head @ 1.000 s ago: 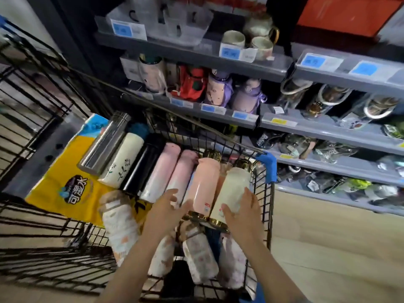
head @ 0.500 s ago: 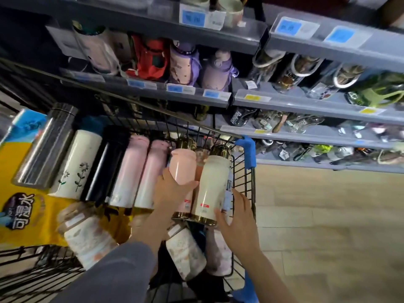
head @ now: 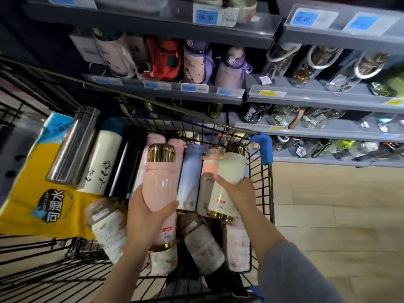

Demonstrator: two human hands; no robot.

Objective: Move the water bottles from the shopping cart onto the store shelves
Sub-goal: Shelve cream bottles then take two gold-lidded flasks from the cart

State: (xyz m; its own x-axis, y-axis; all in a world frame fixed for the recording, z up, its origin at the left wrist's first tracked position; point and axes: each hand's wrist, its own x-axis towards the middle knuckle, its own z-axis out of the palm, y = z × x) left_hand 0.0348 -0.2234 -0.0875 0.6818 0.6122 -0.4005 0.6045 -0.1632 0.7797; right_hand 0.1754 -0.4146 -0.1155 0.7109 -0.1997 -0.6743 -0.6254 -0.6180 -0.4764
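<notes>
My left hand (head: 148, 217) grips a pink bottle with a gold cap (head: 160, 178), raised above the other bottles in the black wire shopping cart (head: 265, 193). My right hand (head: 237, 191) holds a cream bottle with gold cap and gold base (head: 227, 182) at the cart's right side. Below them lie several more bottles: a steel one (head: 73, 145), a white flowered one (head: 101, 162), a black one (head: 124, 162), a light blue one (head: 190, 176) and patterned ones (head: 203, 243) nearer me. Grey store shelves (head: 306, 99) rise just beyond the cart.
A yellow and blue pack of tissue (head: 32, 189) lies in the cart's left part. The shelves hold purple bottles (head: 229, 66), a red one (head: 164, 60), clear bottles (head: 306, 62) and mugs above. Wooden floor (head: 338, 215) lies to the right of the cart.
My left hand has closed round the pink bottle and lifted it up out of the row. My right hand has wrapped further round the cream bottle. The view has moved closer.
</notes>
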